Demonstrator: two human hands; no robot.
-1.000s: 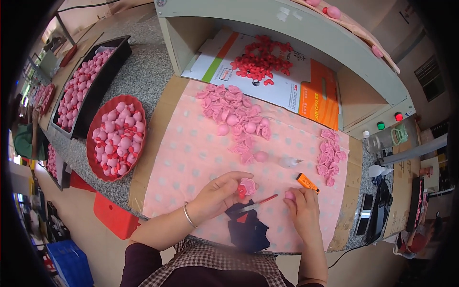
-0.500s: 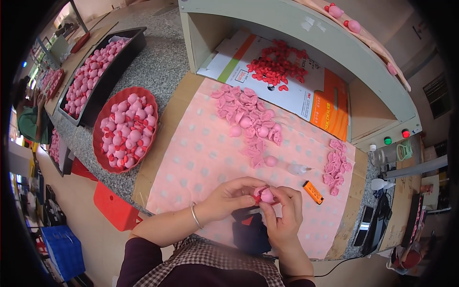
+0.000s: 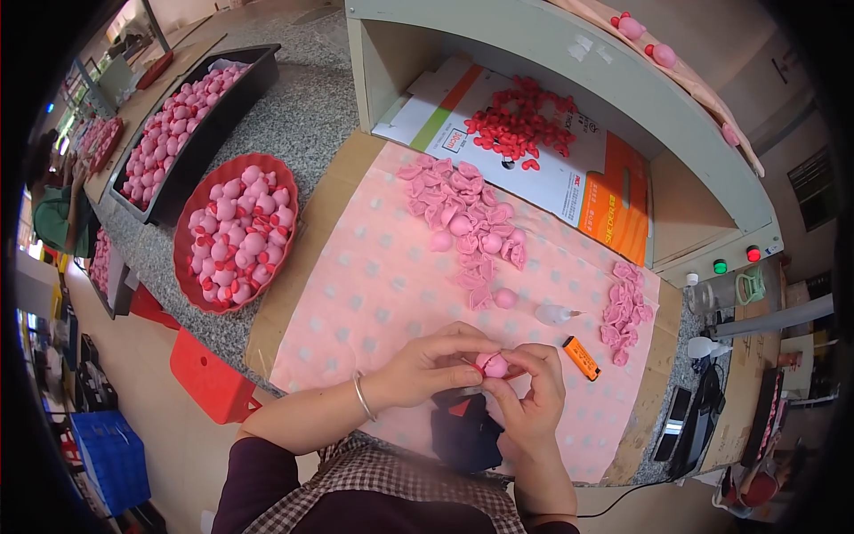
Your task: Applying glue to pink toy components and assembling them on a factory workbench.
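Held a small round pink ball-shaped piece [image 3: 492, 364] pinched between both sets of fingers, low over the near edge of the pink dotted cloth [image 3: 374, 294] on the grey speckled counter [image 3: 294, 125]. Left hand [image 3: 436, 360] closed around the piece from nine o'clock, thumb and forefinger clenched on it; right hand [image 3: 534, 392] closed on it from four o'clock, fingertips pressed to its top and side. Something red showed at the piece's edge, too small to tell whether a part being fitted or not. Best done, as a judgement, with the piece kept steady in the left fingers and only the right fingertips working, pressure light so the soft shape was not dented, wrists kept low near the cloth so a slip meant a short drop. Lay close by: at two o'clock of the hands, a small orange oblong lighter-like thing [image 3: 580, 358]; at one o'clock, a small clear dropper bottle [image 3: 553, 313] on its side; further at twelve, a loose heap of pink petal-shaped pieces [image 3: 467, 218] with a few pink balls among them; at three o'clock, a smaller pile of pink pieces [image 3: 623, 311]. Sat well apart at nine to ten o'clock: a round red basket of pink balls [image 3: 233, 233]. Rested beneath the hands, a dark cloth pouch [image 3: 463, 436] at the counter's edge.
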